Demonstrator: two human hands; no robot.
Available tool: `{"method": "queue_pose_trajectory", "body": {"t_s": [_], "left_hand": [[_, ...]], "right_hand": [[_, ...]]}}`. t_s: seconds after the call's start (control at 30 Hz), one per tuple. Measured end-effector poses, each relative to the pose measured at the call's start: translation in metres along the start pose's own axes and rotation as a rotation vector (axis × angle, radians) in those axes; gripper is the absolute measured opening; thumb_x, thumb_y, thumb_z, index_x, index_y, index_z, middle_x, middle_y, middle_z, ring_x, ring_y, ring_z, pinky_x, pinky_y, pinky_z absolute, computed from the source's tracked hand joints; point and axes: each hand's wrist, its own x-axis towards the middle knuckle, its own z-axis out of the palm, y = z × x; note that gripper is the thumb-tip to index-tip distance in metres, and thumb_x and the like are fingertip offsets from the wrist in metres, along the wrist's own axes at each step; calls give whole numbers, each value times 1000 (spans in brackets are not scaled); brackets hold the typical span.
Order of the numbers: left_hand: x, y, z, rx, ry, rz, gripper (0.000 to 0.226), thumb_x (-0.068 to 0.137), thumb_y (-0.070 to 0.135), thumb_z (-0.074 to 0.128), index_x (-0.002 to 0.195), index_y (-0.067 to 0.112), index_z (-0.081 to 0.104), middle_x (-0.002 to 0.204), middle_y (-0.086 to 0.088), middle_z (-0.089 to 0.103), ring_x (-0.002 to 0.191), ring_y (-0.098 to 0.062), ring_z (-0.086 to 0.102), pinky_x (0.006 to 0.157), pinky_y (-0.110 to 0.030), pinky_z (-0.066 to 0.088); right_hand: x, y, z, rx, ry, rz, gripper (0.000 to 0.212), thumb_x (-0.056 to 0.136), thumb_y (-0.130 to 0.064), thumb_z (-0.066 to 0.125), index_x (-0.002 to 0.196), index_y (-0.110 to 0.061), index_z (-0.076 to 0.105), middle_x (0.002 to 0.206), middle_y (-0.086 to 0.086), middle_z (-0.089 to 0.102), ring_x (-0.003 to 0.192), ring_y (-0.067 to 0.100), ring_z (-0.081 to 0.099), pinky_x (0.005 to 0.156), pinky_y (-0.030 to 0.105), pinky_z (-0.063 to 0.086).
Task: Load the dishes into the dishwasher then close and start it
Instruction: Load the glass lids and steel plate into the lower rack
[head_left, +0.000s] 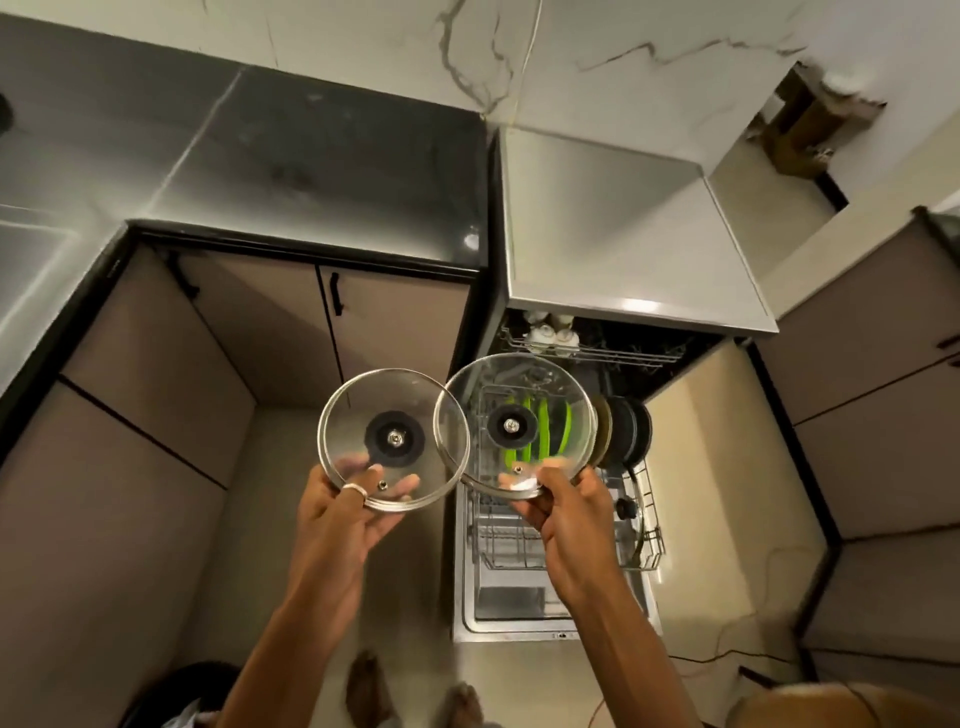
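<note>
Left hand (343, 514) fingers pinch a glass lid (353, 415) beside the dishwasher rack (498, 545). Right hand (566, 525) fingers pinch a second lid (545, 384) above it, rims seemingly touching.

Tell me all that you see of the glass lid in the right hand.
The round clear glass lid has a thin metal rim, a black knob base with a metal screw at its centre, and a small vent near the edge. The right hand pinches its lower rim. It overlaps the smaller glass lid.

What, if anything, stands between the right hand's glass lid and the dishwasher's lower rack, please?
Nothing visible: the right hand holds its glass lid over the pulled-out lower rack, whose front looks free; dark plates stand further back.
</note>
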Motion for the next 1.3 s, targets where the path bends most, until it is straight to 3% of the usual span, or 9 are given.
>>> {"method": "queue_pose_trajectory", "body": {"t_s": [0.1,0.27,0.43,0.5,0.67,0.8,1.0,1.13,1.3], "left_hand": [[-8,-22,23,40,-15,-10,16,101,2,52,109,15,57,113,-26,70,85,-27,77,63,-27,61],[-6,-85,67,76,21,-78,16,102,0,49,106,14,56,109,-20,70,79,-26,77,59,-26,60],[20,-189,110,139,122,-125,19,102,-4,47,110,11,56,96,-10,73,69,-20,76,53,-23,58],[40,-242,123,174,180,-140,22,101,-7,44,109,11,56,90,-10,72,64,-17,75,50,-21,56],[101,-369,131,310,296,-208,22,100,-5,43,116,8,52,97,-14,67,76,-27,69,74,-38,53],[145,-439,125,409,345,-253,20,99,-2,43,117,6,50,97,-15,68,76,-27,69,85,-49,55],[189,-486,113,558,356,-245,23,94,2,47,114,5,59,102,-17,73,76,-19,74,56,-27,53],[199,-501,99,540,373,-265,21,97,3,47,116,9,55,101,-11,72,80,-20,75,60,-29,52],[201,-496,87,503,372,-274,16,100,1,45,112,12,49,92,-6,66,71,-16,70,63,-31,55]], "right_hand": [[4,0,-42,-12,58,10,15,97,2,54,111,-5,57,106,24,73,95,39,74,90,54,57],[35,4,-144,-169,231,-52,26,94,3,56,119,-1,60,107,25,71,96,38,73,72,42,63],[111,36,-252,-532,373,-55,6,90,-20,68,93,-22,63,83,5,75,80,28,75,75,55,62],[150,62,-287,-690,367,-48,10,93,-15,64,87,-21,58,74,1,73,72,23,74,72,53,62],[232,137,-328,-1052,275,-99,16,98,-19,58,83,-18,50,67,3,65,58,23,63,55,49,56],[285,185,-324,-1185,159,-211,13,102,-18,52,91,-10,49,64,-2,56,50,11,53,42,28,42],[338,222,-294,-1392,27,-339,17,102,-15,50,111,-1,51,78,-3,53,77,23,61,63,32,50],[364,255,-276,-1514,50,-250,23,100,-4,49,121,4,47,104,21,64,100,37,62,72,35,39],[387,279,-268,-1544,51,-188,26,99,-5,51,121,8,49,112,23,66,106,40,64,81,40,50]]}}
